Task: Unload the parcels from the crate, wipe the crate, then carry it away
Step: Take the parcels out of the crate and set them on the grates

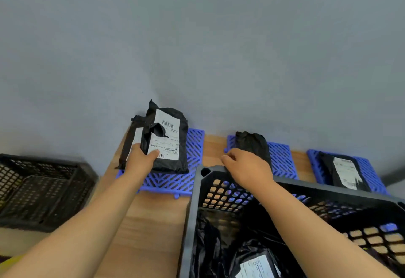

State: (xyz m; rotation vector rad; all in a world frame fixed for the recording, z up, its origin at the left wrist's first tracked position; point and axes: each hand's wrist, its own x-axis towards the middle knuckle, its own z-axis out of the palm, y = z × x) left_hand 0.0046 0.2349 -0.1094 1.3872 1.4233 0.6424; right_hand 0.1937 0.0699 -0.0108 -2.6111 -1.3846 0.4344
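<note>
At frame centre the left hand (140,159) grips a labelled parcel (168,141) lying on a blue mat (166,182). The right hand (247,168) curls its fingers on a plain black parcel (254,144). The crate (195,201), at lower right, holds a remaining parcel (256,264) below the right hand, which is the nearer one.

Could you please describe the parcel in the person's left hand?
The labelled parcel is a crumpled black plastic mailer bearing a white barcode label, torn near the middle. It sits on the leftmost blue grid mat, partly over another black parcel. The left hand grips its near-left edge, thumb on the label.
</note>
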